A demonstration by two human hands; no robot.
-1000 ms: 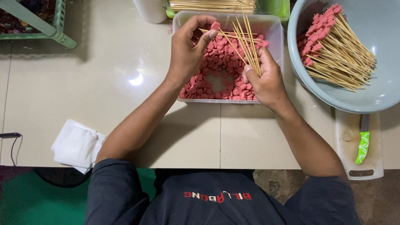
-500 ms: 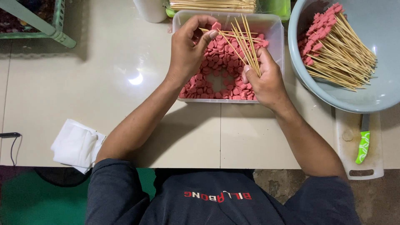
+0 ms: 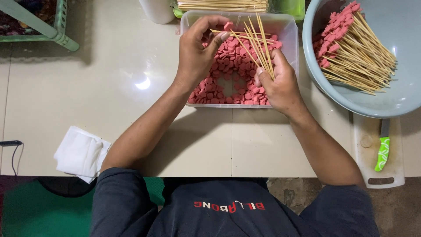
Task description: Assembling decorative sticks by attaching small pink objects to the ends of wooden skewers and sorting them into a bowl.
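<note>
A clear plastic tub [image 3: 287, 26] on the pale table holds several small pink pieces [image 3: 232, 66]. My right hand [image 3: 280, 85] is over the tub's right side, gripping a fan of thin wooden skewers [image 3: 258, 44] that point away from me. My left hand [image 3: 199, 52] is above the tub's left side, thumb and fingers pinched at the tip of one skewer that lies across toward the bundle. Whether a pink piece is between those fingers is hidden.
A large grey-blue basin [image 3: 346, 94] at the right holds several skewers loaded with pink pieces [image 3: 355, 48]. Below it lies a white cutting board [image 3: 370, 169] with a green-handled knife [image 3: 382, 151]. A white cloth [image 3: 79, 153] is at the left; a green basket [image 3: 52, 33] top left; spare skewers [image 3: 223, 5] behind the tub.
My left hand has lifted slightly and its fingers have closed tighter at the skewer tip. My right hand and the skewer bundle have stayed in place.
</note>
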